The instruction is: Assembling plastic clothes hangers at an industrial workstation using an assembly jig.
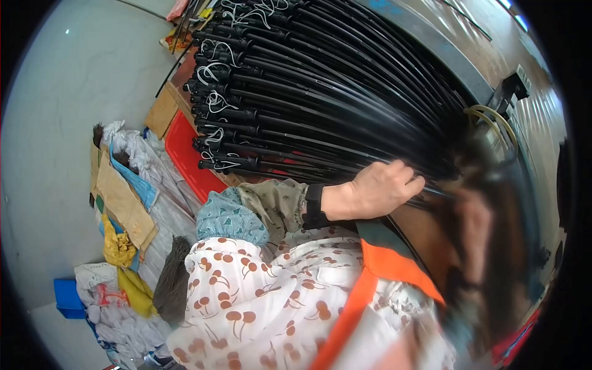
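Observation:
Many long black umbrella frames (320,92) lie side by side in a fanned stack, with white cord loops (216,102) at their handle ends on the left. My left hand (383,188), wearing a black wristband, is closed at the near edge of the stack. Thin black rods pass beneath it, and what its fingers hold is hidden. My right hand (476,225) is smeared by motion at the right, beside the narrow ends of the frames. Its fingers cannot be made out.
A red board or tray (188,157) shows under the handle ends. Cardboard (126,200), plastic bags and cloths are heaped at the left, near a blue box (69,298). At the right are a black bracket (509,92) and pale yellow rings (499,123).

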Demonstrator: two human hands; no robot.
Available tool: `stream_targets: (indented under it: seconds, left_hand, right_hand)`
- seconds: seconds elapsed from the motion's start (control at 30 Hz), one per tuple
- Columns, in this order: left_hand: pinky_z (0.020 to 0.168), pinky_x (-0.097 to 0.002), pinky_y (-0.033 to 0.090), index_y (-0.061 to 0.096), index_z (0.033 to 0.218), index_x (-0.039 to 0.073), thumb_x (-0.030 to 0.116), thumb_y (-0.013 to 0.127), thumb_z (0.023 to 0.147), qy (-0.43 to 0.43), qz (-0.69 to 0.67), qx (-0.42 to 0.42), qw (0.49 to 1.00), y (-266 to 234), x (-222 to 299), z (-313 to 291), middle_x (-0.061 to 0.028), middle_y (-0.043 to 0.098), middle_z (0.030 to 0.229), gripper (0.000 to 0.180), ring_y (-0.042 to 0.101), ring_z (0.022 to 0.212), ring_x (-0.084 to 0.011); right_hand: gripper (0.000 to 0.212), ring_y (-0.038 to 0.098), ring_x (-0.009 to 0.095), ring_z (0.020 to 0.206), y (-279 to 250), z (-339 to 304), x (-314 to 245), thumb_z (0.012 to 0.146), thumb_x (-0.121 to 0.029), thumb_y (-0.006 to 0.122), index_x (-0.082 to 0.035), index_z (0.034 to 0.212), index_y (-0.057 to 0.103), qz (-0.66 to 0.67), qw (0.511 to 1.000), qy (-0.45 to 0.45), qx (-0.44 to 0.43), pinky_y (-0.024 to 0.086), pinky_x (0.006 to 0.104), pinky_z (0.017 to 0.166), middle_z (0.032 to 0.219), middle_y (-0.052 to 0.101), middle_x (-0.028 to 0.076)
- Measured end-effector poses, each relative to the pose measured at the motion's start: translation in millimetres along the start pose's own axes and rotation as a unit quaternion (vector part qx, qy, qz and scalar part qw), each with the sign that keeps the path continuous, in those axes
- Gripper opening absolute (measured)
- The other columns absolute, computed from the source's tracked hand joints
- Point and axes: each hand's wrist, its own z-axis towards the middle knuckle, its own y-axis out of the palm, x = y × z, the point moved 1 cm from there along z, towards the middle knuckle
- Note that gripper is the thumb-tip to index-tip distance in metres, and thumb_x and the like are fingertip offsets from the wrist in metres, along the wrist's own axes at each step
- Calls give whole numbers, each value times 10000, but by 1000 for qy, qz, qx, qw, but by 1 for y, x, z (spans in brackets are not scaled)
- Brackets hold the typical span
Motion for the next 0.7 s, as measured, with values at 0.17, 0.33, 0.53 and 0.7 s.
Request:
stream_targets:
  seconds: [0.17,0.33,0.53,0.7]
  left_hand:
    - [535,-285,528,641,965,93,125,623,774,27,27,-76,996,-13,16,28,-24,565,750,194,601,728,-183]
    - [584,-377,537,646,1046,98,56,637,769,156,-10,-115,981,-54,27,115,-72,608,839,280,634,758,-258]
    - [589,-400,468,643,1285,84,40,708,842,305,166,-41,937,-84,20,222,-93,513,765,450,569,698,-264]
    - [713,-427,483,576,1320,39,-86,586,815,389,103,-95,910,-39,57,273,-143,521,889,520,572,837,-321]
  right_hand:
    - [348,612,346,901,-5,-11,7,889,-69,670,30,1222,655,-223,939,-254,65,502,397,840,905,654,149]
    - [656,600,370,1178,-43,-38,21,735,-256,839,22,1282,607,-330,877,-252,241,498,471,958,1202,660,150]
    - [558,705,253,743,-125,-93,92,843,-331,791,-91,1311,607,-336,799,6,498,565,346,637,852,710,118]
    - [491,699,212,699,-144,-110,87,855,-288,768,-108,1289,628,-346,806,-63,475,574,334,630,827,694,99]
